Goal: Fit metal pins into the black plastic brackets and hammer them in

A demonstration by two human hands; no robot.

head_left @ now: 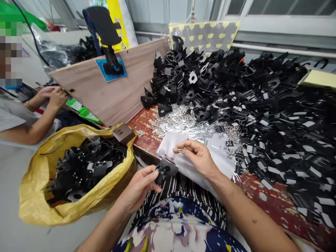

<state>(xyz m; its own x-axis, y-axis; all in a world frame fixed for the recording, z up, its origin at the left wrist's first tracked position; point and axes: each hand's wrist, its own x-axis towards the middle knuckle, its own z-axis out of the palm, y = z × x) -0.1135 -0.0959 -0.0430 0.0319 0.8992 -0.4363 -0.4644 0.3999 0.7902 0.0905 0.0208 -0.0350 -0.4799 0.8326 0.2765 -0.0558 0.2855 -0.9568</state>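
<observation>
Left hand point(141, 183): fingers pinched on small black plastic clip point(165, 170), held over lap. Right hand point(198, 157): fingertips closed on tiny silver metal pin point(181, 151), above white cloth point(210, 164), near loose silver pins point(183, 122).

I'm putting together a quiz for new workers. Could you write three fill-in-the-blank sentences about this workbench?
1. The left hand holds a ____ plastic part.
2. The bag full of parts is ____.
3. The right hand pinches a small metal piece over a ____ cloth.
Missing words: black, yellow, white.
</observation>
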